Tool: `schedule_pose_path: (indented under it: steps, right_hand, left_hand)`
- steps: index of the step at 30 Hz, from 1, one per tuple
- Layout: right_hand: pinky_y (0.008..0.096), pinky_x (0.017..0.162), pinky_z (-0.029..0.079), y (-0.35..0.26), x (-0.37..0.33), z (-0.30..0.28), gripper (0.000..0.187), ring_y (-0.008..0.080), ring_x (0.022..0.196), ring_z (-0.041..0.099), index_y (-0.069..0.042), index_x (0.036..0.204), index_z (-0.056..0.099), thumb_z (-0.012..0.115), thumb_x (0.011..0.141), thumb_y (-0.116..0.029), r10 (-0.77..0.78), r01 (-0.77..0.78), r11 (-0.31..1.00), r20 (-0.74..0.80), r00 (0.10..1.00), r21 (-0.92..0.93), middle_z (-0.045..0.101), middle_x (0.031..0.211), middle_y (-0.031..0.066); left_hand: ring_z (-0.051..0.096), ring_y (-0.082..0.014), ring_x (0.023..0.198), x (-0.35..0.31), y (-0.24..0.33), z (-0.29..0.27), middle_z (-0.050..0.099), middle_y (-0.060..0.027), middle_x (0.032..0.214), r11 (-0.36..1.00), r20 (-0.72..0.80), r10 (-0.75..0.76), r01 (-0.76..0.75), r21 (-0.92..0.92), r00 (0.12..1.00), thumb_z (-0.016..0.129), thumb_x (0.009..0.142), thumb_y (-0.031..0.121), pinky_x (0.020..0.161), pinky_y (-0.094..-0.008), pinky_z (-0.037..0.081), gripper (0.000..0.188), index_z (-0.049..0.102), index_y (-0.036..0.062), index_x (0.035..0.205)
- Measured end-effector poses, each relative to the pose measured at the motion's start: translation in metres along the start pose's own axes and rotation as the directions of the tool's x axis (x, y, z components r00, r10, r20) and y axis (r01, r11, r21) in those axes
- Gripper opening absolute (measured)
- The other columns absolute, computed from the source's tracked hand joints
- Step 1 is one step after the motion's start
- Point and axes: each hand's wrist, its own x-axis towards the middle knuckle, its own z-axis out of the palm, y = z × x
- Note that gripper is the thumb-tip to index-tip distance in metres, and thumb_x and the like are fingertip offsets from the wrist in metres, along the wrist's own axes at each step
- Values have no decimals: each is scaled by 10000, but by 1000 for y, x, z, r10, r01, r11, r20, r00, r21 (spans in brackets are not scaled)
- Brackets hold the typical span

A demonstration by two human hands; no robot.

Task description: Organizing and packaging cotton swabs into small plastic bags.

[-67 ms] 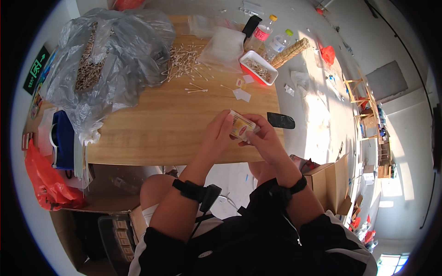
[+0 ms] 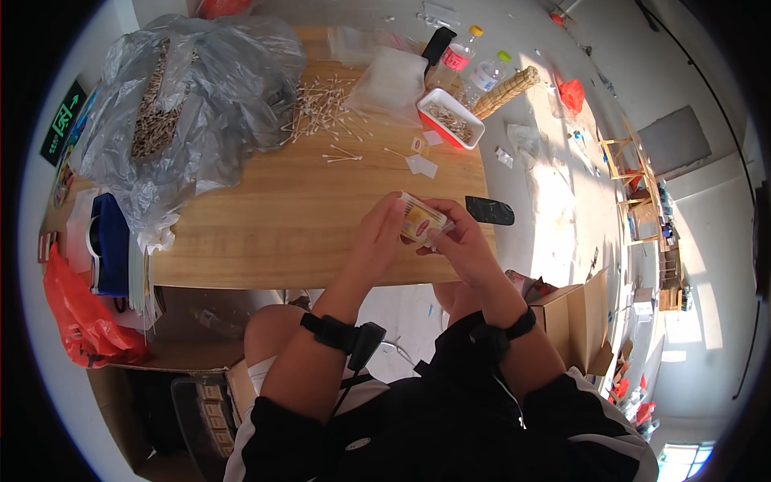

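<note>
Between my two hands, over the near part of the table, is a small clear pack of cotton swabs with a yellow and red label. My left hand grips its left side. Fingers of my right hand close round its right and lower edge. Beyond my hands lie small paper cards and a few loose cotton swabs. Farther back spreads a pile of cotton swabs, beside a red and white tray that holds more of them.
A big grey plastic bag of swabs covers the table's far left. Clear plastic bags and two bottles stand at the back. A black object juts over the right edge. Open cardboard boxes flank me below.
</note>
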Motion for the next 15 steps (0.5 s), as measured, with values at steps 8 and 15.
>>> schedule_pose_path:
  steps: [8,15]
  right_hand:
    - [327,854,601,-17,-2,-4,370,180,1057,663,-16,1352,529,593,987,-30,23,-24,998,-18,1000,-65,640,1229,102]
    - [304,800,622,-14,-2,-5,370,162,1004,671,-18,1353,551,603,987,-31,58,-54,998,-110,992,32,662,1153,104]
  left_hand:
    - [572,-62,829,0,12,-1,632,-21,974,998,138,8,0,-63,990,487,1081,287,717,-247,506,309,587,14,1184]
    - [581,-68,783,1,11,3,635,-24,980,999,176,-21,16,31,984,596,1030,173,706,-237,512,250,556,22,1225]
